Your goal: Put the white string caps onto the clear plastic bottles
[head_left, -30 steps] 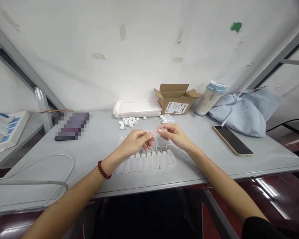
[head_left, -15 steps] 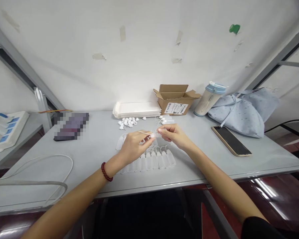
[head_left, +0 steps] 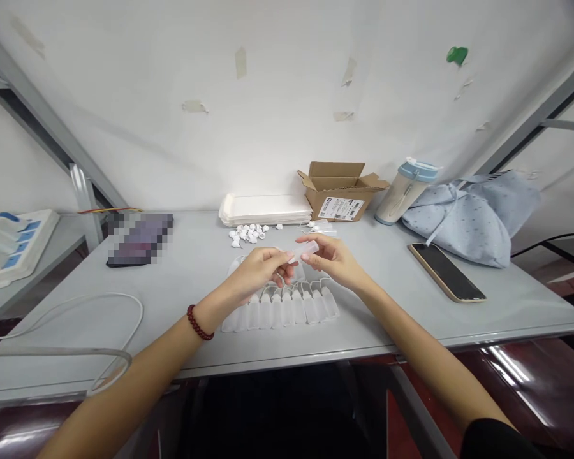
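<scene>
A small translucent plastic bottle (head_left: 308,249) is held slantwise between my two hands above the table. My left hand (head_left: 261,269) pinches its left end with thumb and fingers, which partly cover that end. At the other end, the thumb and fingers of my right hand (head_left: 333,260) are closed around the bottle's body. Just below my hands lies a row of similar bottles (head_left: 276,311), side by side, with thin white cords at their tops. More clear pieces behind my left hand are partly hidden.
Small white caps (head_left: 249,234) lie in a loose pile beyond my hands. Behind them are a stack of white trays (head_left: 268,209), an open cardboard box (head_left: 342,197) and a tumbler (head_left: 405,191). A phone (head_left: 446,272) and blue cloth bag (head_left: 463,220) sit right; a white cable (head_left: 136,312) loops left.
The bottle has turned, and its body now shows between my hands. My left hand has rotated, its lower fingers curling into view. A thin light strip earlier seen over that hand no longer shows.
</scene>
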Available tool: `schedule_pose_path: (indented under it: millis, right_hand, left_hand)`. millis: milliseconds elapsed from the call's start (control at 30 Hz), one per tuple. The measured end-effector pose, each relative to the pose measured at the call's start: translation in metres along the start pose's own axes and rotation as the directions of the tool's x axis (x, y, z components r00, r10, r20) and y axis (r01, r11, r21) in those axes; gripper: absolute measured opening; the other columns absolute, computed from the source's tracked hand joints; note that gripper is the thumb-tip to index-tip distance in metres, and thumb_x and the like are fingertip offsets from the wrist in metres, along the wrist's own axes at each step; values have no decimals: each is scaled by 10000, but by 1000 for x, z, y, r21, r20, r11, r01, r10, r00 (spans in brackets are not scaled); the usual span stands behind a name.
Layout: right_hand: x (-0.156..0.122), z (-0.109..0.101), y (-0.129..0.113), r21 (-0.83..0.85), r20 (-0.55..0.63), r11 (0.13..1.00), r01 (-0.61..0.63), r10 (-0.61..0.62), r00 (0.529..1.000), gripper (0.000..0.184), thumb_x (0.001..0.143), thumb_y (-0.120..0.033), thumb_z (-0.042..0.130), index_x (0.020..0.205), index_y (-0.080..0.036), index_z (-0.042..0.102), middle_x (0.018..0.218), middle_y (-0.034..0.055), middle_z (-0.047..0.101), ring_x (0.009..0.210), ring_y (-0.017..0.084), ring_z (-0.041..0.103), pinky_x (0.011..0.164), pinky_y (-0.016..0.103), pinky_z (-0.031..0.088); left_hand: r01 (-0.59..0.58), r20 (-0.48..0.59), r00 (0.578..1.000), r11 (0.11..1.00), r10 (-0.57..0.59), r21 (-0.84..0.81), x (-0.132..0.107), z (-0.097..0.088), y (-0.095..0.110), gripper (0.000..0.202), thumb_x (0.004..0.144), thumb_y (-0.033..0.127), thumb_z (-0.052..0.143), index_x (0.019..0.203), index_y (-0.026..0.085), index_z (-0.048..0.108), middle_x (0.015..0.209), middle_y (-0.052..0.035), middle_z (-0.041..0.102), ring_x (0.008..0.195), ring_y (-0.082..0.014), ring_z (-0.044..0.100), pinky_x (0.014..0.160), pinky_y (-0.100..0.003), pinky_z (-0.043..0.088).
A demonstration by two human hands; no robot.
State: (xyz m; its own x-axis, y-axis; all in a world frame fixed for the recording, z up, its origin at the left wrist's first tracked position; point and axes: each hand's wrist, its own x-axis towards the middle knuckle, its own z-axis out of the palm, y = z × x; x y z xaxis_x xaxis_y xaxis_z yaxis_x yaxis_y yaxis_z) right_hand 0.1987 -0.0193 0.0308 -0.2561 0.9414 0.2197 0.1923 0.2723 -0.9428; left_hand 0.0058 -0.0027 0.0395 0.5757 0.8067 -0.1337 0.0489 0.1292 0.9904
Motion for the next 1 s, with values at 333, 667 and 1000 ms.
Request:
schedule_pose_path:
  millis: [333,667,1000]
  right_hand:
    - [1,0,-2,26,-34,995,100,-99,994,231,774,-355,670,921,-182,626,695,-20,539,569,89,461,548,239,408]
    - [1,1,0,56,-76,993,100,-96,993,284,755,-419,688,873,-165,642,626,-18,569,541,93,491,508,230,413]
    - [0,2,3,59,-100,995,77,-71,992,327,765,-474,666,863,-163,642,563,-45,500,498,89,472,501,239,403]
  left_hand:
    - [120,98,989,983,-107,-137,-2,-5,1,349,859,432,589,777,101,664,644,-23,593,570,-112,573,543,-229,451]
    - [-150,-39,987,981,156,119,-2,-4,0,323,776,423,678,628,137,653,647,-17,625,586,-112,557,584,-237,449]
    - [-404,-84,794,625,602,668,-6,3,-6,144,815,253,644,703,162,646,621,10,638,587,-121,567,592,-232,446]
